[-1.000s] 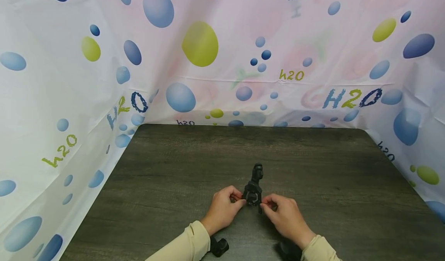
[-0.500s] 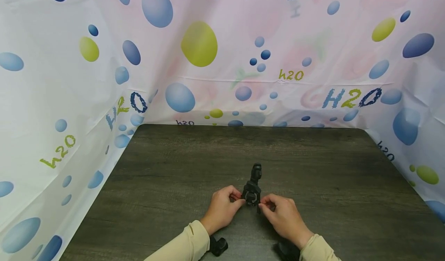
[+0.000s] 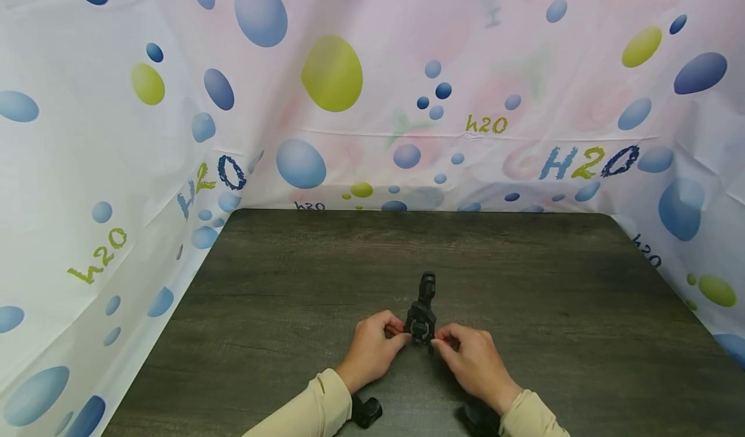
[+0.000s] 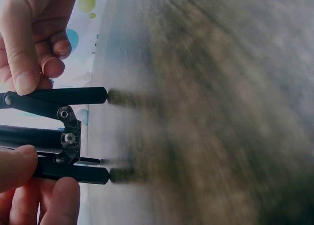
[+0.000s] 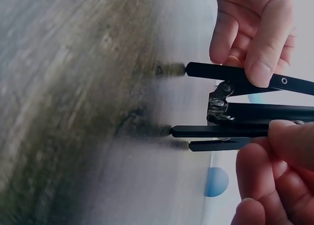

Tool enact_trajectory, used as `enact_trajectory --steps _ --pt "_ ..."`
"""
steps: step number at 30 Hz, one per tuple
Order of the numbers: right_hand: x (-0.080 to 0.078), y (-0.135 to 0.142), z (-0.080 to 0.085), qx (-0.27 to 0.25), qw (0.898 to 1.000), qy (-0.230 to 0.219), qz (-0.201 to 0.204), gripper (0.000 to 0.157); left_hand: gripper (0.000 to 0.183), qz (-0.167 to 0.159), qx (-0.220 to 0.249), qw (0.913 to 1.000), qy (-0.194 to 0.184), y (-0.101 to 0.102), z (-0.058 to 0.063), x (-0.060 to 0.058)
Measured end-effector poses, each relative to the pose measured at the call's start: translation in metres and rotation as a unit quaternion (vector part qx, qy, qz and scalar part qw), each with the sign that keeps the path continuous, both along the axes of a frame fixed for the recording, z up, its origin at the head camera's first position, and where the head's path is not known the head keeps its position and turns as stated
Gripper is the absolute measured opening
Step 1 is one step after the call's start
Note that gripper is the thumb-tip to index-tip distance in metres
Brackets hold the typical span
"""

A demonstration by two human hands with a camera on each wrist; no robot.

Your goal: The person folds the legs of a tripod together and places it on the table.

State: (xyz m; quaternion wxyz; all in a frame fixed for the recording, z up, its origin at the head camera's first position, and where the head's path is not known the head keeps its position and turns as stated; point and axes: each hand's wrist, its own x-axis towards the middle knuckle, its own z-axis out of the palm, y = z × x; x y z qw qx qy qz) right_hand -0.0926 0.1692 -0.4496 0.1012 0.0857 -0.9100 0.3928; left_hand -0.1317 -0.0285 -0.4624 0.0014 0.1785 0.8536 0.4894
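One black tripod (image 3: 420, 315) stands on the dark table (image 3: 291, 282) before you; your left hand (image 3: 369, 350), closed to a pinch, holds one leg (image 4: 73, 173); your right hand (image 3: 474, 359) likewise pinches another leg (image 5: 216, 131).

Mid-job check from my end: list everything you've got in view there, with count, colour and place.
Tabletop: 1, dark wood-grain, under the work.
Tripod: 1, black, upright near the tabletop's centre.
Tripod legs: 3, black, tips pointing down at the tabletop.
Sheeting: piece count unclear, white with blue and green spots and H2O lettering, behind and along both sides of the tabletop.
Dark objects: 2, black, near the bottom of the head view, partly hidden; identity unclear.
Sleeves: 2, pale beige, bottom of the head view.
Left hand: 1, bare, pinching a tripod leg.
Right hand: 1, bare, pinching another.
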Motion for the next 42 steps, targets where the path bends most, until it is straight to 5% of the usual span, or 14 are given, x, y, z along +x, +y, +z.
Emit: enact_trajectory --steps 34,42 --pt "0.005 -0.009 -0.009 -0.022 1.000 0.006 0.005 0.011 0.006 0.005 -0.023 0.9997 0.011 0.001 -0.001 -0.010" --pt "0.004 -0.015 -0.010 -0.037 0.999 0.011 0.011 0.011 0.010 0.007 -0.037 0.9985 0.039 0.004 0.000 -0.012"
